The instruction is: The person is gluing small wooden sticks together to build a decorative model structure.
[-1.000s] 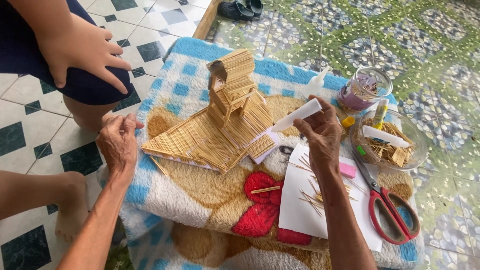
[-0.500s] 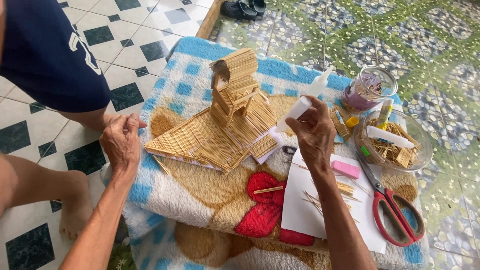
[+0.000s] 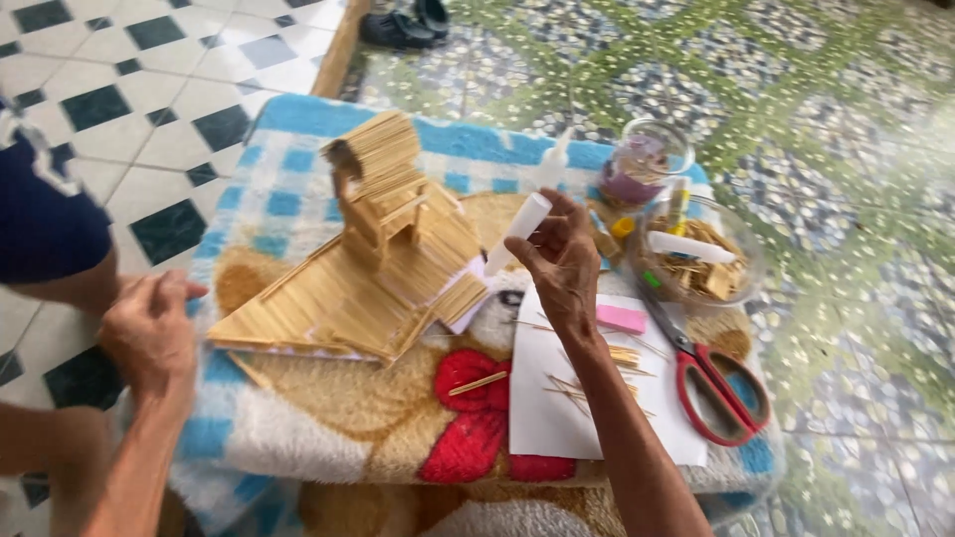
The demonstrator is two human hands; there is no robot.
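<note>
Right hand (image 3: 562, 264) raised at frame centre, fingers curled closed; left hand (image 3: 149, 333) at the left edge, fingers loosely bent.

Both forearms are bare — no sleeves, rings or watch on the left hand (image 3: 149, 333) or right hand (image 3: 562, 264).

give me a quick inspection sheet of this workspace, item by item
surface: plush blue-checked blanket with a red bow print.
job's things: stick-built model house; white tube.
clutter: red scissors, white paper with loose sticks, pink eraser, clear bowl of sticks, jar.
grippers: right hand grips the tube; left hand at the blanket's left edge.
cables: nothing seen.
surroundings: tiled floor, dark shoes, another person's leg at left.
</note>
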